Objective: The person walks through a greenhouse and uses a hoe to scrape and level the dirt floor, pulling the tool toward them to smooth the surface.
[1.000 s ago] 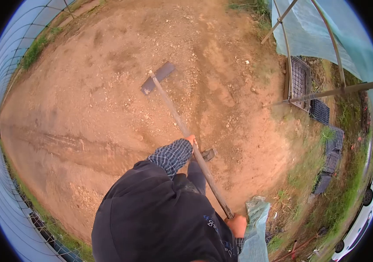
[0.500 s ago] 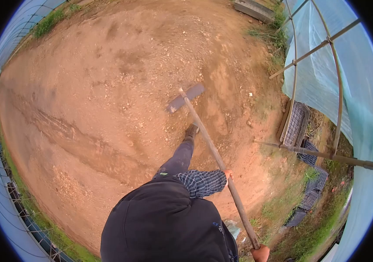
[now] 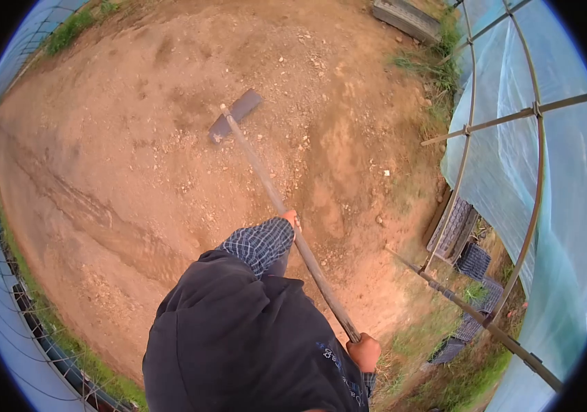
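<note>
A long-handled hoe [image 3: 259, 168] with a wide, flat blade [image 3: 236, 115] reaches out ahead of me over bare reddish soil. The blade is right at the ground surface among small stones. Partway along the wooden shaft, my left hand [image 3: 290, 218] is closed around it, its plaid sleeve stretched forward. My right hand [image 3: 364, 352] grips the near end of the shaft beside my dark vest, fingers wrapped round the wood.
Blue plastic sheeting [image 3: 513, 172] on a pole frame hangs to the right. Dark plastic trays [image 3: 455, 230] lie below it near a jutting pole [image 3: 455, 296]. A grey concrete-like block [image 3: 407, 20] rests at the far right. A shallow rut [image 3: 94, 206] crosses the soil at left.
The hoe blade has moved forward and to the left over the soil. Both hands have gone forward and left with the shaft, my left arm reaching further out.
</note>
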Tool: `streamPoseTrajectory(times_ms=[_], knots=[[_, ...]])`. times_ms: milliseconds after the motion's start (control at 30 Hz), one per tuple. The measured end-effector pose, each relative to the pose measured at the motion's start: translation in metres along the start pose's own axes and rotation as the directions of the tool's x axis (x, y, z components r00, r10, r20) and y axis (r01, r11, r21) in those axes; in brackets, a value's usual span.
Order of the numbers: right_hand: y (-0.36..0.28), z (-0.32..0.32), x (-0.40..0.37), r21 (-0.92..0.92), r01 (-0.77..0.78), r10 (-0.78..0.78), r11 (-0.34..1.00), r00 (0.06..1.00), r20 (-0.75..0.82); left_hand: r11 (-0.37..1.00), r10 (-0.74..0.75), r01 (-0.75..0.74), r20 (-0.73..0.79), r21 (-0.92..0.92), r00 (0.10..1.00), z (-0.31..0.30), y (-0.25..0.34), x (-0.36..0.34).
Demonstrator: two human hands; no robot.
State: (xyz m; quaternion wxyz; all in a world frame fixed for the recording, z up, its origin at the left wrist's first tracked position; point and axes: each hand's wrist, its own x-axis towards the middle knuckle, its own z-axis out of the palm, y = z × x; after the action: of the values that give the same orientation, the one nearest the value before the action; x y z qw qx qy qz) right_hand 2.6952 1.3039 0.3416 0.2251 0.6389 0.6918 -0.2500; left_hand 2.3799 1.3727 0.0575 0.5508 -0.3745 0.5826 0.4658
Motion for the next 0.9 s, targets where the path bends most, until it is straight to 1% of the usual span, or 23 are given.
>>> streamPoseTrajectory(times_ms=[33, 67, 100, 167, 233, 267, 333, 400, 433, 467, 500, 533, 567, 600, 633, 667, 700, 733, 767, 800, 833, 867, 900], knots=[[0.009, -0.006, 0.002, -0.019, -0.026, 0.025, 0.999, 1.0, -0.004, 1.0, -0.027, 0.027, -0.029, 0.008, 0.999, 0.01, 0.007, -0.01], [0.019, -0.013, 0.003, -0.041, -0.051, 0.051, 0.998, 0.999, -0.011, 0.999, -0.045, 0.046, -0.045, 0.008, 0.998, 0.021, 0.001, -0.024], [0.029, -0.025, -0.001, -0.105, -0.071, 0.072, 0.992, 0.997, 0.0, 0.998, -0.067, 0.068, -0.06, 0.004, 0.996, 0.032, -0.014, -0.041], [0.058, -0.042, -0.017, -0.17, -0.137, 0.135, 0.976, 0.991, -0.024, 0.977, -0.209, 0.206, 0.07, 0.047, 0.975, 0.044, -0.053, -0.041], [0.081, -0.064, -0.033, -0.212, -0.203, 0.208, 0.956, 0.978, 0.002, 0.946, -0.32, 0.306, 0.148, 0.108, 0.936, 0.06, -0.086, -0.052], [0.079, -0.081, -0.037, -0.219, -0.199, 0.203, 0.955, 0.979, -0.001, 0.939, -0.339, 0.325, 0.158, 0.111, 0.927, 0.069, -0.098, -0.061], [0.077, -0.11, -0.038, -0.254, -0.239, 0.29, 0.937, 0.939, 0.186, 0.932, -0.361, 0.347, 0.177, 0.108, 0.915, 0.087, -0.101, -0.07], [0.074, -0.111, -0.027, -0.247, -0.207, 0.257, 0.947, 0.947, 0.192, 0.94, -0.33, 0.306, 0.176, 0.152, 0.927, 0.098, -0.096, -0.071], [0.075, -0.1, -0.014, -0.192, -0.21, 0.236, 0.959, 0.964, 0.126, 0.935, -0.33, 0.299, 0.163, 0.188, 0.93, 0.102, -0.083, -0.065], [0.077, -0.088, 0.0, -0.135, -0.209, 0.218, 0.969, 0.974, 0.058, 0.946, -0.297, 0.275, 0.123, 0.171, 0.947, 0.106, -0.067, -0.057], [0.069, -0.081, 0.019, -0.135, -0.198, 0.212, 0.971, 0.972, 0.099, 0.956, -0.264, 0.249, 0.08, 0.157, 0.961, 0.107, -0.052, -0.048], [0.054, -0.078, 0.042, -0.134, -0.19, 0.209, 0.973, 0.968, 0.142, 0.976, -0.164, 0.147, 0.101, 0.158, 0.981, 0.101, -0.051, 0.006], [0.035, -0.076, 0.066, -0.033, -0.182, 0.185, 0.983, 0.972, 0.146, 0.983, -0.026, -0.003, 0.149, 0.185, 0.988, 0.102, -0.022, 0.012], [0.014, -0.08, 0.088, 0.066, -0.17, 0.159, 0.983, 0.977, 0.145, 0.993, 0.005, -0.029, 0.202, 0.116, 0.979, 0.101, 0.007, 0.022], [-0.01, -0.087, 0.111, 0.061, -0.115, 0.107, 0.991, 0.987, 0.12, 0.979, 0.071, -0.101, 0.166, 0.178, 0.984, 0.105, 0.042, 0.03], [-0.028, -0.093, 0.13, 0.058, -0.061, 0.055, 0.996, 0.994, 0.095, 0.972, 0.031, -0.071, 0.173, 0.225, 0.984, 0.105, 0.075, 0.051], [-0.036, -0.098, 0.143, 0.07, -0.06, 0.054, 0.996, 0.994, 0.095, 0.966, 0.024, -0.057, 0.132, 0.254, 0.991, 0.112, 0.106, 0.045], [-0.042, -0.103, 0.154, 0.082, 0.002, -0.006, 0.997, 0.999, 0.046, 0.958, 0.018, -0.042, 0.087, 0.282, 0.996, 0.121, 0.127, 0.036], [-0.044, -0.109, 0.163, 0.087, 0.068, -0.068, 0.994, 0.998, -0.002, 0.958, 0.025, -0.047, 0.08, 0.284, 0.996, 0.13, 0.127, 0.028], [-0.039, -0.118, 0.166, 0.091, 0.074, -0.075, 0.993, 0.997, 0.003, 0.969, 0.074, -0.083, 0.05, 0.231, 0.996, 0.14, 0.119, 0.02], [-0.026, -0.126, 0.168, 0.063, 0.027, -0.029, 0.998, 0.999, 0.026, 0.976, 0.125, -0.126, 0.02, 0.177, 0.992, 0.15, 0.109, 0.016], [-0.008, -0.133, 0.169, 0.028, -0.018, 0.017, 0.999, 0.999, 0.045, 0.988, 0.123, -0.126, 0.042, 0.089, 0.992, 0.162, 0.09, 0.01], [0.031, -0.125, 0.169, 0.08, -0.08, 0.075, 0.994, 0.995, 0.063, 0.993, 0.122, -0.122, 0.065, -0.003, 0.99, 0.176, 0.065, 0.004]])
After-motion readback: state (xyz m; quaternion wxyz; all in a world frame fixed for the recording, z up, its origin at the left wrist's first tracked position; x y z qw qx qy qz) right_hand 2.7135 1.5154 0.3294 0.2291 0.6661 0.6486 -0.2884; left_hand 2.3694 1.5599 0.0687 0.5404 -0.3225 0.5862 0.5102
